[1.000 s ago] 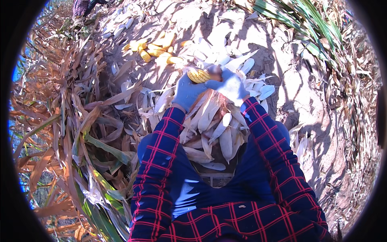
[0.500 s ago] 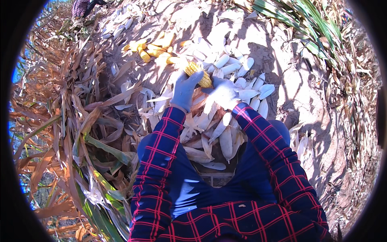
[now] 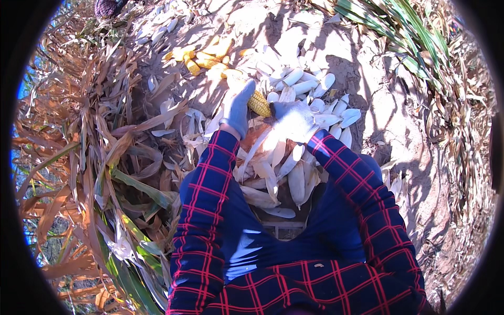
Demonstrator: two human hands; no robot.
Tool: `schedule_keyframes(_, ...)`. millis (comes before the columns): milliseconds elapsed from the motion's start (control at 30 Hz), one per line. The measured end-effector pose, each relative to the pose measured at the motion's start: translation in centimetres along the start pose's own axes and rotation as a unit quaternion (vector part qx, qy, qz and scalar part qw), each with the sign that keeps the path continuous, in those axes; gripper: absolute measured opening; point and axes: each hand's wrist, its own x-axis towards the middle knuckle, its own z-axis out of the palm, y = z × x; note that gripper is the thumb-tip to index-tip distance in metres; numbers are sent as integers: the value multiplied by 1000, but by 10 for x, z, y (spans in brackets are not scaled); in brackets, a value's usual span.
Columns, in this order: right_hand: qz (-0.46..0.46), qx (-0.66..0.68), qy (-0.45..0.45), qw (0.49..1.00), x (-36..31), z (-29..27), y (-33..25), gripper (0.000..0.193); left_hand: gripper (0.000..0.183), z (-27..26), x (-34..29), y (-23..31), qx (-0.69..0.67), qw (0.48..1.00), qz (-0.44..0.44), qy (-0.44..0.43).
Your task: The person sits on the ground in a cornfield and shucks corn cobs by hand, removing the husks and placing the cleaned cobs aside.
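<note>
A bare yellow corn cob (image 3: 259, 104) slants between my two gloved hands above a heap of husks. My left hand (image 3: 239, 111), in a grey glove, wraps round its upper part and hides much of it. At the cob's lower end, my right hand (image 3: 295, 122) has its fingers closed, and strong sunlight washes out the back of that glove. Pale peeled husks (image 3: 262, 149) hang just below both hands; whether they are still joined to the cob is hard to tell.
Husked yellow cobs (image 3: 207, 59) lie in a small pile ahead. Pale unhusked ears (image 3: 304, 86) are heaped to the right. Dry corn stalks (image 3: 89, 115) line the left, and green leaves (image 3: 399, 37) lie far right. Part of a person (image 3: 109, 6) shows at the far left.
My left hand has turned and now covers more of the cob's upper end. The cob has tipped slightly, and both hands stay close together.
</note>
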Motion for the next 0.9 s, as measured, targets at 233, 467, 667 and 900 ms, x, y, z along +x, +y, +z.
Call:
schedule_keyframes(233, -142, -193, -154, 959, -7, 16, 6, 19, 32, -11, 0, -1, 78, 992, -91, -29)
schedule_keyframes(467, 24, -365, -57, 929, -43, -79, 105, 13, 33, -42, -2, 18, -118, 982, -95, 109)
schedule_keyframes(667, 498, -355, -273, 743, -272, -178, 182, 65, 30, -68, -11, 20, -41, 984, -146, 90)
schedule_keyframes(900, 632, -104, -204, 741, -409, -198, 205, 65, 56, -94, 3, 76, -214, 970, 93, 66)
